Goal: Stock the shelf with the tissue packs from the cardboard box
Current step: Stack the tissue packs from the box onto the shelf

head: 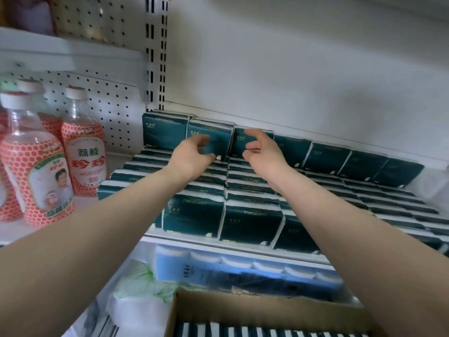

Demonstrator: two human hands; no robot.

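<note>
A person reaches both arms deep into the shelf (184,240), where dark green packs (251,221) stand in tight rows from the front lip to the back wall. The left hand (192,156) curls against the face of one upright pack (216,132) in the back row; whether it grips or only touches cannot be told. The right hand (264,152) hovers just beside it, fingers loosely curled with a gap to the thumb, holding nothing. More packs show in the box (243,310) below, and bottles (82,152) stand to the left. The packs look light and soft, their film wrap probably slick and easy to dent, so a gentle hold across the two narrow sides, thumb opposite fingers, would likely serve best. The shelf appears nearly full.
</note>
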